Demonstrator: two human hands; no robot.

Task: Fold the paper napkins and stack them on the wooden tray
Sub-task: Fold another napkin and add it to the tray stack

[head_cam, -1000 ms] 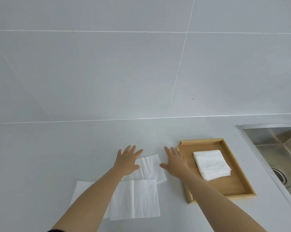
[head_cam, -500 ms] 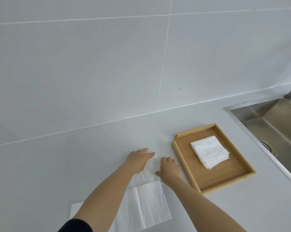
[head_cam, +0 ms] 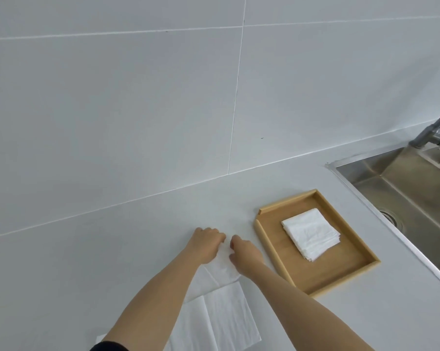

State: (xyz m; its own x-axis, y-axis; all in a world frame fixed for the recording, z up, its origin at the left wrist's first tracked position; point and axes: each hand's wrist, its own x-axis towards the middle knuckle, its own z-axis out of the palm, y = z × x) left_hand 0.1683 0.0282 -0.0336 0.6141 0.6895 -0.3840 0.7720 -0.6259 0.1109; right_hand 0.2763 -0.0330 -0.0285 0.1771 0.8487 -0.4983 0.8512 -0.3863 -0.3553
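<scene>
A white paper napkin (head_cam: 222, 267) lies unfolded on the grey counter between my hands. My left hand (head_cam: 205, 245) and my right hand (head_cam: 244, 252) both rest on its far edge with fingers curled down, pinching the paper. Nearer to me a second flat napkin (head_cam: 213, 317) lies on the counter, partly under my left forearm. To the right stands the wooden tray (head_cam: 267, 239), and a stack of folded napkins (head_cam: 311, 236) sits inside it.
A steel sink (head_cam: 411, 198) with a drain is set into the counter at the right, a grey faucet (head_cam: 431, 130) above it. A tiled wall rises behind the counter.
My fingers went from spread flat above the napkin to curled onto its far edge. The two hands came closer together. The camera tilted, bringing the sink and faucet into view.
</scene>
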